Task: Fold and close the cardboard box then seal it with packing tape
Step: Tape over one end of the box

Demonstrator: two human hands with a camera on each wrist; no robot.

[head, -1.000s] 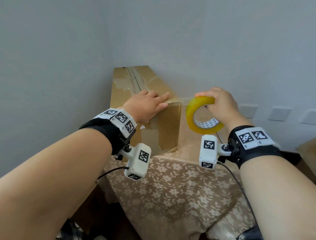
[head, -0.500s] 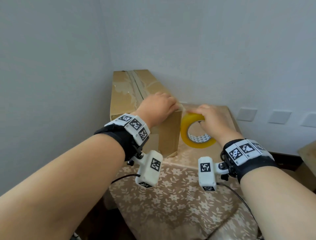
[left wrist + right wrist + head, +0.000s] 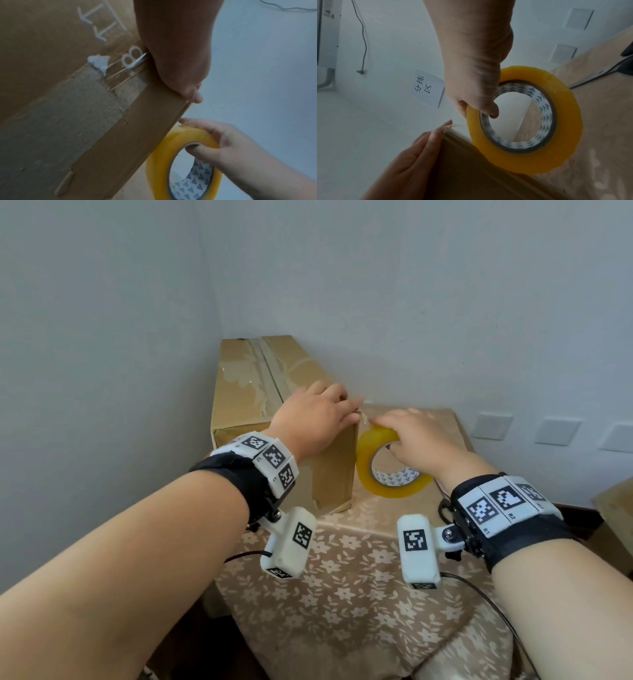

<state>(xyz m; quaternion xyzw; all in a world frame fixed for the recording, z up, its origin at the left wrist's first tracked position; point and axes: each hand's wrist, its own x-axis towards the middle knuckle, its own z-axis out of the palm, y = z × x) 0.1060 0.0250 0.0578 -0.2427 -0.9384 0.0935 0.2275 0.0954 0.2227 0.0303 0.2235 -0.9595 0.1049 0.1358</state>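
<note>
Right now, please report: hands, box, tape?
Left hand flat on box top, pressing at right edge. Right hand grips tape roll beside box. Box closed. Nothing in the way.

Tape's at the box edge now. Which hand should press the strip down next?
Left, probably: the left hand already lies flat on the box top at that edge, while the right hand grips the tape roll.

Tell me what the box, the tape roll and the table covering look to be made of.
Box: brown corrugated cardboard, matte; its torn skin shows grey fibre. Tape roll: glossy, translucent yellow plastic film, wound on what looks like a printed paper core. Table covering: beige floral sheet draping over the edge, probably cloth or soft vinyl.
</note>
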